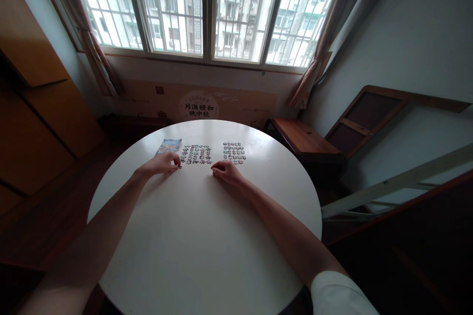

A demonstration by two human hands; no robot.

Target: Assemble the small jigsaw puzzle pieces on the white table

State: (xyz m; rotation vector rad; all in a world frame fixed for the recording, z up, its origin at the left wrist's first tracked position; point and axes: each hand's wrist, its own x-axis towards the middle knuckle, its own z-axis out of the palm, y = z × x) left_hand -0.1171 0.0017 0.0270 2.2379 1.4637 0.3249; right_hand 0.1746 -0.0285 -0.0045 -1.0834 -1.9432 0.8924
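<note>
Small jigsaw puzzle pieces lie in rows on the white round table, with a second group of puzzle pieces to the right. My left hand pinches a tiny dark puzzle piece at the lower left corner of the first group. Just beyond that hand, a blue picture sheet lies flat, partly covered by my fingers. My right hand rests in front of the second group, its thumb and fingertips closed together. Whatever those fingertips hold, if anything, is too small to tell.
Behind the table stands a low printed panel under the barred window. A wooden bench is at the right, near a leaning wooden frame. Wooden cabinets line the left side.
</note>
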